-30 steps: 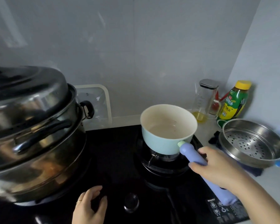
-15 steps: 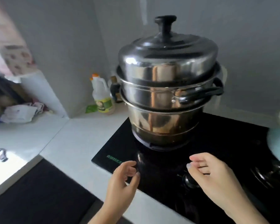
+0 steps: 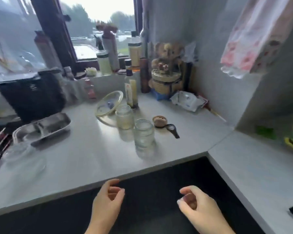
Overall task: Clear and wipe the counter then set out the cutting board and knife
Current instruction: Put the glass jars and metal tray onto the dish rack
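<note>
Fingers [image 3: 119, 192] loosely curled, holding nothing: left hand [image 3: 107, 205], right hand [image 3: 199, 208], below counter [image 3: 85, 157] edge.

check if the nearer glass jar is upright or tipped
Upright: the nearer glass jar stands on its base on the counter, open mouth up, no lid.

Two jars [image 3: 135, 125] block mid-counter [image 3: 85, 154] (its near edge lies bare).

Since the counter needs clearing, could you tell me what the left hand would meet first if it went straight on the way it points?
Probably the counter edge, if the left hand is level with it; above that, the nearer glass jar. Depth is unclear.
</note>
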The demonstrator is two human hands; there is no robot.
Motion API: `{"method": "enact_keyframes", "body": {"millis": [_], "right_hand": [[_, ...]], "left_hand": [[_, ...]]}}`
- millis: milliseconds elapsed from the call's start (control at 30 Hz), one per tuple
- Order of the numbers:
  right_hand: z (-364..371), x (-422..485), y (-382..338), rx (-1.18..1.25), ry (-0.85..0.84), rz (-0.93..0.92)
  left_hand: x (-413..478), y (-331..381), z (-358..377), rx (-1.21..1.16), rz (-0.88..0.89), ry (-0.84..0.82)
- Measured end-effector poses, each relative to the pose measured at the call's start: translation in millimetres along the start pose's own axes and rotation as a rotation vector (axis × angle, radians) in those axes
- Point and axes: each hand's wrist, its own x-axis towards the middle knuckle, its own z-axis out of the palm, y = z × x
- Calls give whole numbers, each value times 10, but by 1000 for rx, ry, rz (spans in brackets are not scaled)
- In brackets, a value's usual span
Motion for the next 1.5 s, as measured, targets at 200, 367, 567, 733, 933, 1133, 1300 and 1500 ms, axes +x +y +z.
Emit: {"method": "enact_keyframes", "body": {"millis": [200, 367, 567, 733, 933, 1133, 1300, 1500], "right_hand": [[630, 850, -699, -2, 37, -55], [687, 1573, -910, 32, 213, -38], [862, 2285, -1030, 124, 235, -114], [1171, 2234, -1414, 219, 66, -158], [1723, 2101, -2104, 191, -212, -374], [2321, 2074, -2524, 167, -245, -477], [2824, 1998, -2786, 263, -196, -320], [3134, 1966, -3087, 395, -201, -350]], "left_hand": [[632, -328, -775, -15, -77, 57], [1009, -255, -724, -31, -76, -4], [1429, -44, -604, 83, -32, -39], [1767, 92, -638, 249, 28, -150], [1833, 71, -999, 325, 147, 89], [1645, -605, -1820, 262, 74, 994], [1717, -950, -2198, 68, -321, 638], [1855, -932, -2582, -59, -270, 461]]}}
